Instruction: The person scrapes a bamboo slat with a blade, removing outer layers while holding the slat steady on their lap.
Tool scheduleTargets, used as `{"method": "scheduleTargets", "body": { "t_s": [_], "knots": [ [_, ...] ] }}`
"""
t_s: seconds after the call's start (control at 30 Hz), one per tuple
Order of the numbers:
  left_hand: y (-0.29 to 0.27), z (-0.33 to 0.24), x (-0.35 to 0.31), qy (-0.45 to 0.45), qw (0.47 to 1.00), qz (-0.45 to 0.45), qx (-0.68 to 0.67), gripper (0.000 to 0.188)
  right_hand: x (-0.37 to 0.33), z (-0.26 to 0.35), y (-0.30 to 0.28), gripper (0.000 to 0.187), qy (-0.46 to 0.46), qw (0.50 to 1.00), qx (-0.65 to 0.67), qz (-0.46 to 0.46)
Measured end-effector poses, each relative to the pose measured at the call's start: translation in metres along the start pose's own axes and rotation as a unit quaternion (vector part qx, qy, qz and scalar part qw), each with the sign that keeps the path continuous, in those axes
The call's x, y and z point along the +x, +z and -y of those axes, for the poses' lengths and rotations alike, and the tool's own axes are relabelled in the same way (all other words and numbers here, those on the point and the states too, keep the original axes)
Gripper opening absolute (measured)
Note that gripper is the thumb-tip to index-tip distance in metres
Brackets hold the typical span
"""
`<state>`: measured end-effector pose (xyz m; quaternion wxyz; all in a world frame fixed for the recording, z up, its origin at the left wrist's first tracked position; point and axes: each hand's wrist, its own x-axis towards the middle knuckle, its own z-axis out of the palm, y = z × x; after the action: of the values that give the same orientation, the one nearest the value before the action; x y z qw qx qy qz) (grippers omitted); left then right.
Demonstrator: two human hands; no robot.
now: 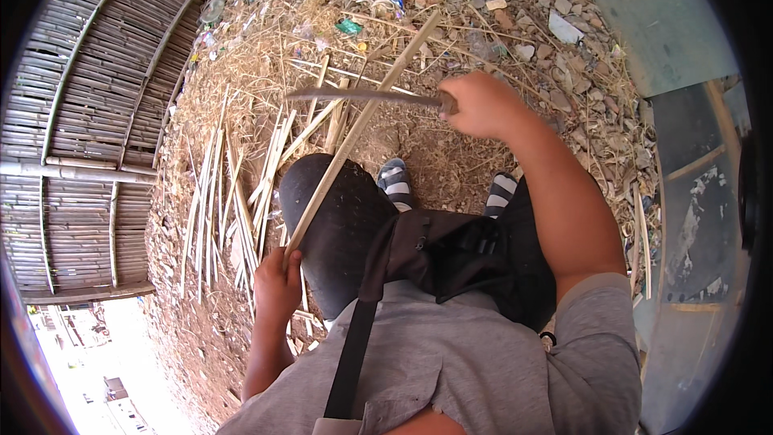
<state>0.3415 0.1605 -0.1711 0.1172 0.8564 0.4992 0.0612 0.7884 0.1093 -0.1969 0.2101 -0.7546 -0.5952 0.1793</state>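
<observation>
Head view, looking down at my lap as I sit on bare earth strewn with straw and stones. At far left, a woven bamboo fence (88, 113) curves up the frame. Just inside it, a loose pile of split bamboo strips (233, 193) lies on the ground beside my left knee.

My left hand (278, 282) is clenched around the lower end of a long bamboo strip (354, 133), which rests across my dark-trousered knee and slants up and away to the right. My right hand (479, 105) is closed around the handle of a long knife (362, 95); its blade lies level, pointing left, and crosses the strip about midway up, though I cannot tell whether it touches.

Beyond the blade are my striped shoes (394, 181), and a black bag (451, 254) hangs at my waist. A grey panel (676, 24) stands at far right.

My guess at the risks: the blade could skid down the smooth strip toward my left hand or knee, since both lie under its line. The strip could also split unevenly and throw splinters, or twist in my one-handed grip.
</observation>
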Motion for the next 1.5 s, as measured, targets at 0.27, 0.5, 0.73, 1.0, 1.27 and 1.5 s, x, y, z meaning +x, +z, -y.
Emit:
{"method": "scheduleTargets", "body": {
  "t_s": [0.27,0.5,0.73,1.0,1.27,1.5],
  "knots": [
    [0.015,0.006,0.001,0.018,0.998,-0.039,0.038,0.021,0.009,-0.007,0.004,0.020,0.043,0.995,0.085,0.029],
    [-0.008,0.002,0.003,0.037,0.998,0.032,0.036,0.019,0.003,0.026,0.013,0.022,-0.034,0.996,0.001,0.087],
    [0.004,0.006,0.000,0.011,0.997,0.007,0.074,0.021,0.021,-0.008,0.011,0.031,0.077,0.993,0.088,0.000],
    [0.011,0.015,0.008,0.039,0.997,-0.007,0.063,0.026,0.021,-0.018,0.008,0.034,0.056,0.993,0.092,0.047],
    [0.008,0.020,0.014,0.059,0.998,0.025,-0.026,0.032,0.012,0.004,0.017,0.032,-0.079,0.993,-0.049,0.075],
    [-0.001,0.022,0.012,0.027,0.998,0.059,-0.028,0.032,0.017,0.002,0.004,0.023,0.068,0.997,0.044,0.007]
  ]
}}
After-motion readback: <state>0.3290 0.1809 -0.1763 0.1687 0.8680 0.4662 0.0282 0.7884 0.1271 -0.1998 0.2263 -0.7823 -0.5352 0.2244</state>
